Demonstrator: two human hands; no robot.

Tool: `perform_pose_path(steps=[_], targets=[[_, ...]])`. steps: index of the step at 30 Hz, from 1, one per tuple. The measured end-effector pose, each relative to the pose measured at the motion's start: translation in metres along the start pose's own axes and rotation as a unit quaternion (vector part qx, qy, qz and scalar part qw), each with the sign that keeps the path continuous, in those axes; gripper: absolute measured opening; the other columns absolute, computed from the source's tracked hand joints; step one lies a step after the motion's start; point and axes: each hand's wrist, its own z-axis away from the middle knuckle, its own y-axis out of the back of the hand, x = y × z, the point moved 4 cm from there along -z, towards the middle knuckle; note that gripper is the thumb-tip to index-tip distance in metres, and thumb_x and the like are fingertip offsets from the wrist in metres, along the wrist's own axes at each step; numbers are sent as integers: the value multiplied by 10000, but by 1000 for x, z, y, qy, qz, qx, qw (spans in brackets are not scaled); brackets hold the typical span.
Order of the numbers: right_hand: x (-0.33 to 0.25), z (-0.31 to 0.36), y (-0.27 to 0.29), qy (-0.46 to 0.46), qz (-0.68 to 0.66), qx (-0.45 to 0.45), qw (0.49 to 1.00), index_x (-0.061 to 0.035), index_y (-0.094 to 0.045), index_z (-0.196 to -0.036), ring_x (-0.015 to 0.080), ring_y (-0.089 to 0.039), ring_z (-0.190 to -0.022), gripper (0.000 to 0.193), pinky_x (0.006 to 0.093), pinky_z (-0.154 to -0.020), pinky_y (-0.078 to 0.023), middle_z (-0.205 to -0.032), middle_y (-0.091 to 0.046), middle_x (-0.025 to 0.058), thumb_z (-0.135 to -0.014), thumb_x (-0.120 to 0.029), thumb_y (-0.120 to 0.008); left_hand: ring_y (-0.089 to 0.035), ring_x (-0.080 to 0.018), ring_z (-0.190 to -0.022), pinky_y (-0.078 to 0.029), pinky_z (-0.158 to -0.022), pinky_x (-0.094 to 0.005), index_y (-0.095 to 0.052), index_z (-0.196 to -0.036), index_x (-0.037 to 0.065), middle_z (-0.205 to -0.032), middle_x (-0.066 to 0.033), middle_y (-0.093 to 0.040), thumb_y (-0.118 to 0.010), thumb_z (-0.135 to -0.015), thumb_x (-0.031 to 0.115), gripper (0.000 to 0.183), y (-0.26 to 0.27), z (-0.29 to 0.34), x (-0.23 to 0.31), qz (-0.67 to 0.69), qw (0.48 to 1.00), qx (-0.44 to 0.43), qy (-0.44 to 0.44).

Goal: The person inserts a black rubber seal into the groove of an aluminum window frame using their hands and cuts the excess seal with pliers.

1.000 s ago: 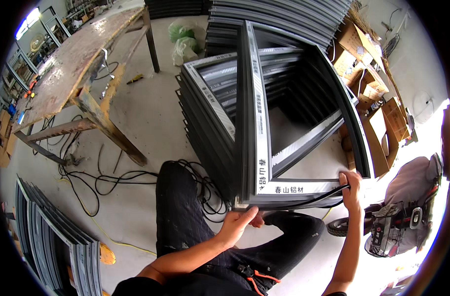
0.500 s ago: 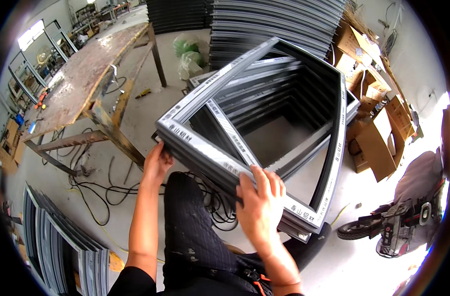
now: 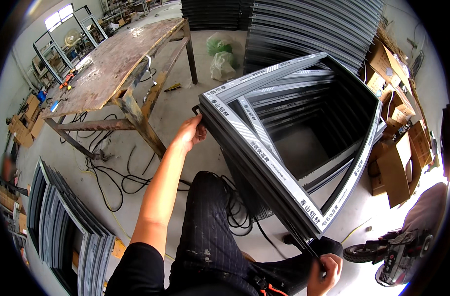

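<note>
A stack of dark grey metal frames (image 3: 264, 182) stands before me. Its top frame (image 3: 267, 153), edged with white printed film, is skewed against the frame below, whose film-covered bar (image 3: 258, 127) crosses its opening. My left hand (image 3: 189, 134) is at the stack's left corner, thumb on the edge and fingers curled in against it. Below the near right corner is my right hand (image 3: 326, 276), off the top face. Its fingers are curled by a thin dark piece, slightly blurred; what they hold I cannot make out. My knees are close to the stack.
A worn workbench (image 3: 131, 47) stands at far left, cables (image 3: 109, 182) on the floor beneath. More frames (image 3: 69, 222) are at lower left, and a tall pile (image 3: 314, 29) behind. Cardboard boxes (image 3: 402, 158) and a small wheeled vehicle (image 3: 397, 256) are at right.
My right hand has left the top frame's near bar and dropped below its near right corner. The top frame sits closer in line with the stack's near side. The view has shifted left.
</note>
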Motion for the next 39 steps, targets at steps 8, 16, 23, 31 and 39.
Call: perform_pose_path(steps=[8,16,23,31,39], targets=[[21,-18,9,50,54,-46,996,-53,-721,-917,236,-640,-757,211,335,-643,-522,-864,-657,86,-722,-50,-804,-604,-149,-644,-507,-609,-298,-607,-882,82,-723,-32,-622,-601,-946,389,314,-1,11,1,-76,996,-18,-45],[34,-19,3,18,27,-61,998,-37,-716,-931,212,-640,-767,190,312,-647,-507,-870,-683,79,-753,-52,-780,-626,-155,-659,-516,-603,-286,-614,-911,45,-749,-54,-648,-579,-960,399,360,-30,41,-19,-56,998,9,-26],[42,-17,-3,18,7,-73,997,-38,-720,-948,200,-644,-770,186,306,-658,-514,-876,-684,79,-771,-60,-770,-626,-156,-634,-521,-588,-280,-616,-921,45,-726,-58,-649,-560,-963,422,383,-38,43,-25,0,1000,21,-15],[47,-16,-9,-9,-14,-90,996,-37,-726,-957,226,-655,-771,191,313,-664,-525,-881,-675,97,-770,-45,-765,-599,-146,-560,-494,-531,-270,-598,-831,51,-651,-49,-620,-580,-952,422,391,-10,12,-12,-97,989,78,-84],[49,-11,-11,-9,-16,-91,996,-49,-730,-960,220,-657,-763,191,312,-652,-526,-882,-674,94,-772,-53,-765,-608,-135,-625,-527,-598,-290,-615,-920,31,-723,-47,-638,-593,-939,456,426,-19,43,-22,-140,989,-2,-40]])
